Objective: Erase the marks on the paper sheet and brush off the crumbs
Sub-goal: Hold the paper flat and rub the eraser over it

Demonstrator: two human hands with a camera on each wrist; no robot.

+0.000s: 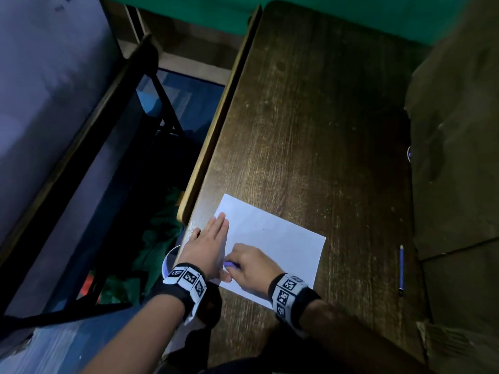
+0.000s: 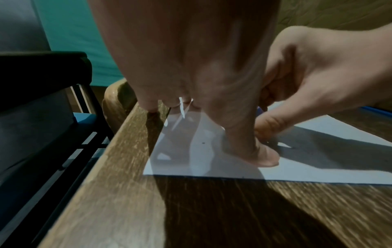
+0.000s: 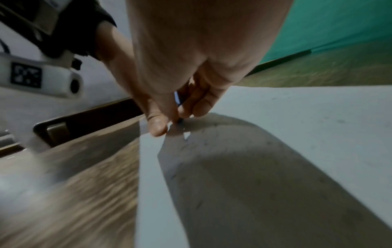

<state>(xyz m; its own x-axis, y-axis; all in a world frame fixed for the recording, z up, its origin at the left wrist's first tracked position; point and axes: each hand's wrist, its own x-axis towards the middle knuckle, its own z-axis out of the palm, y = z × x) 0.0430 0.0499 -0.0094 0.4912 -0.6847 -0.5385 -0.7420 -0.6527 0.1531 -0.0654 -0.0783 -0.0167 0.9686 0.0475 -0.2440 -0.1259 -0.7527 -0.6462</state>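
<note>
Big wooden tabletop (image 1: 324, 130), dim light. The paper (image 1: 283, 238) lies near the front-left corner, its left edge close to the tabletop's edge. Left hand (image 1: 208, 247) is flat, fingers straight, pressing down on the left side of the sheet to pin it. Right hand (image 1: 253, 268) is curled around a small purple-blue eraser (image 1: 231, 264), tip down on the sheet right next to the left thumb. A pencil (image 1: 401, 268) sits well off to the right.

Wrist views show tiny dark specks on the sheet, crumbs or leftover marks, can't tell which.

What could go wrong, imo: the rubbing spot is close to the paper's edge, so a hard stroke could buckle or tear it if the left hand slips. And with the hands nearly touching, a wide stroke could bump the thumb. Smudging looks likely too.
</note>
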